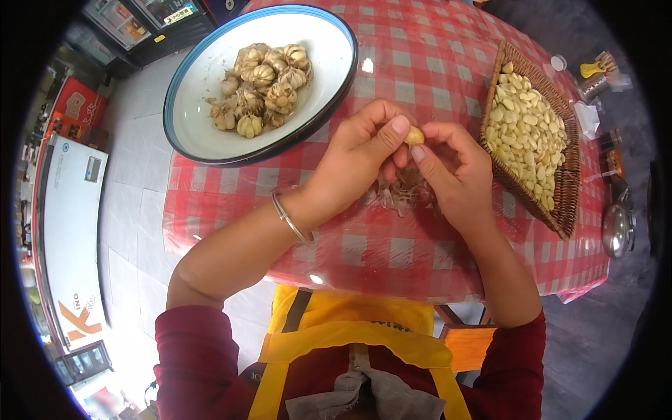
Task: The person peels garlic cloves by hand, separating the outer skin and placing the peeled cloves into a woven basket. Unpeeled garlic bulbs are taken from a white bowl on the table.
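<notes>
Between the fingertips of both hands is a yellowish garlic clove (414, 136). My left hand (362, 147), with a silver bangle at the wrist, pinches it from the left by thumb and finger. From the right, the thumb and index finger of my right hand (451, 168) touch it. Papery garlic skins (401, 194) lie on the tablecloth below and partly behind the hands. Garlic bulbs (262, 76) are heaped in a white enamel basin (194, 121) with a blue rim, to the upper left. On the right, peeled garlic cloves (525, 131) fill much of a woven wicker basket (569, 202).
The table has a red-and-white checked cloth (415, 252) under clear plastic. Beyond the basket stand a metal utensil holder (593, 86), white tissue (587, 119), small jars and a metal kettle (618, 226). An orange wooden stool (467, 346) is under the near edge.
</notes>
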Tool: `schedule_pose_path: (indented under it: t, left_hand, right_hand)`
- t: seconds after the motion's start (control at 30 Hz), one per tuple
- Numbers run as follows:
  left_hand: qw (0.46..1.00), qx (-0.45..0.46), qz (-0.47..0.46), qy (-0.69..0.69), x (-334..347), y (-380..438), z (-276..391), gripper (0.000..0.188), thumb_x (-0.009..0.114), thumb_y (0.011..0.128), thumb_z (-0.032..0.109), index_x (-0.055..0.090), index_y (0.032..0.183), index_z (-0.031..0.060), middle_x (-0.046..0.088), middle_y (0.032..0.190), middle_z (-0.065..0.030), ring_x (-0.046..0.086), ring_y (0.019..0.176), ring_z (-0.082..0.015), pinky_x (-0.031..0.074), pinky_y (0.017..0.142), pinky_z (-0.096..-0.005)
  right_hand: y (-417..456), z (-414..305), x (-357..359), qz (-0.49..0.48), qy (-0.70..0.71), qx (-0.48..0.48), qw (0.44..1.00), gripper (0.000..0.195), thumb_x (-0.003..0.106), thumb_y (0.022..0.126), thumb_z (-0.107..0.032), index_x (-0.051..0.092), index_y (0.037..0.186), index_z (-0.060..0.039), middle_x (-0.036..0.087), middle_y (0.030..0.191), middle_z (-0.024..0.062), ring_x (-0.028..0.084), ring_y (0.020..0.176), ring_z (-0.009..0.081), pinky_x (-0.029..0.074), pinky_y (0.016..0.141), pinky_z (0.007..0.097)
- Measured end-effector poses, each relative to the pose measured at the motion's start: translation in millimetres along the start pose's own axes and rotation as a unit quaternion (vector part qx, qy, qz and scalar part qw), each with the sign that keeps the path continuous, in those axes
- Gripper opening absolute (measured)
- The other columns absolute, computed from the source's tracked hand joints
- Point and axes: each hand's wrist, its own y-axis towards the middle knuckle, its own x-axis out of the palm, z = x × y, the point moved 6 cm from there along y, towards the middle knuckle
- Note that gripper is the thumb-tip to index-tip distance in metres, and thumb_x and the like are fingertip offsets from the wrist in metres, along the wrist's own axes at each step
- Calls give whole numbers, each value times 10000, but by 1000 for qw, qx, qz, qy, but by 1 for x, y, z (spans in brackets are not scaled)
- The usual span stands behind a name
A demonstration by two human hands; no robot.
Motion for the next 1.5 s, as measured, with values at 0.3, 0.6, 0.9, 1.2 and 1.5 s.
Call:
schedule_pose_path:
  t: [0.3, 0.6, 0.9, 1.2, 1.5]
  left_hand:
    - [974, 178, 23, 141, -2, -3, 22, 121, 585, 888, 116, 588, 825, 13, 579, 769, 7, 514, 660, -46, 436, 581, -192]
    - [998, 23, 50, -17, -8, -1, -6, 189, 533, 923, 178, 523, 800, 35, 486, 690, 37, 435, 615, -33, 385, 532, -204]
    - [995, 41, 83, 44, -9, -2, 1, 211, 549, 909, 158, 505, 739, 40, 466, 650, 37, 428, 589, -32, 376, 522, -196]
    - [974, 156, 79, 145, -6, -2, 3, 255, 589, 869, 61, 450, 656, 47, 470, 601, 44, 401, 569, -7, 339, 488, -180]
    - [984, 68, 87, 139, -7, -10, 1, 157, 591, 872, 52, 546, 728, 9, 564, 644, -12, 520, 533, -45, 425, 474, -201]
  right_hand:
    - [-3, 1, 4, -4, 32, 23, 999, 157, 602, 804, 8, 558, 954, 4, 568, 823, 21, 569, 762, 89, 479, 650, 217]
    - [-5, -28, 3, -5, -131, -149, 980, 169, 656, 717, -16, 576, 863, -40, 563, 762, 42, 567, 602, 115, 457, 517, 228]
    - [0, -88, -94, 288, -502, -155, 800, 214, 611, 738, -76, 624, 950, -50, 562, 776, 97, 580, 649, 202, 464, 574, 322]
    - [-18, -102, -11, -72, -255, -106, 958, 120, 600, 775, -58, 621, 879, -1, 562, 749, 43, 548, 644, 126, 444, 581, 243]
    - [-46, -142, 69, -156, -233, -288, 916, 145, 662, 638, -50, 588, 757, -12, 548, 733, 59, 549, 552, 164, 462, 532, 271]
